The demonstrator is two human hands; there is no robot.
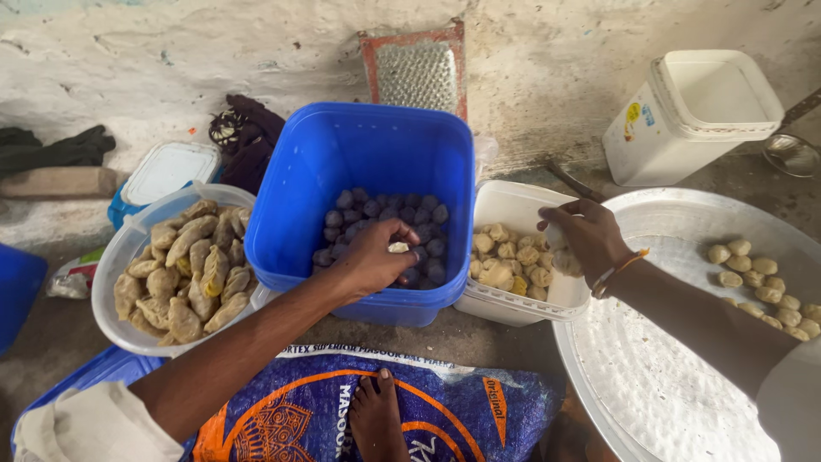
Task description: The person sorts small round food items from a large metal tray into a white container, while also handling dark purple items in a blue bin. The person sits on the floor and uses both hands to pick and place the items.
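Left hand (372, 257): fingers pinch a small pale dough piece (398, 247) over dark round balls (376, 214) in the square blue plastic tub (342, 137) | Right hand (586, 235): fingers curled inside the white rectangular plastic container (513, 201) of pale dough lumps (509, 261); fingertips hidden, hold unclear | Round metal tray (667, 376): cut off right.

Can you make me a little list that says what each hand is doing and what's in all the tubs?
left hand: over the square blue plastic tub of dark round balls, pinching a small pale lump
right hand: reaching into the white square tub of pale dough pieces
round clear bowl: folded tan dumplings
big round metal tray: small pale balls
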